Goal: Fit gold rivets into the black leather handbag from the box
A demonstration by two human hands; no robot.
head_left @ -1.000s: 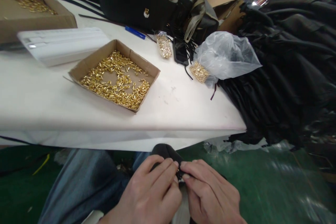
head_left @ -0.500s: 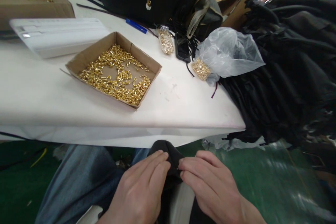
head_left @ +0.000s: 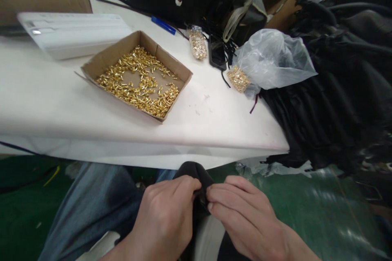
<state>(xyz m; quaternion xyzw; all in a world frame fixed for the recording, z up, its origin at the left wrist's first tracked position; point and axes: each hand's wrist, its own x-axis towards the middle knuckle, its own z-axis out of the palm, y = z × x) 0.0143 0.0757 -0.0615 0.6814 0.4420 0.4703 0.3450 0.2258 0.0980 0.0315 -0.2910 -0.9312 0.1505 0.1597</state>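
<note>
Black fabric (head_left: pixel 193 169) lies over my lap, just below the table's front edge. My left hand (head_left: pixel 167 212) grips it from the left, its fingers curled into the cloth. From the right, my right hand (head_left: pixel 245 212) pinches the same fabric with fingers pressed together. The fingertips of both hands are close together over a fold; whether a small part sits between them is too small to tell. Beyond the hands, a shallow cardboard tray (head_left: pixel 130 78) holds several small gold metal pieces on the white table (head_left: pixel 202 126).
A clear plastic bag (head_left: pixel 275 59) with gold pieces, a phone (head_left: pixel 217 52), a small packet (head_left: pixel 197 43) and a blue pen (head_left: pixel 163 25) lie farther back. Black material (head_left: pixel 337 89) is piled at the right. A white box (head_left: pixel 76 34) stands at the left.
The fingers of my left hand have curled in more tightly on the fabric. My right hand has hardly moved. The table and its objects appear slightly higher and farther right in view.
</note>
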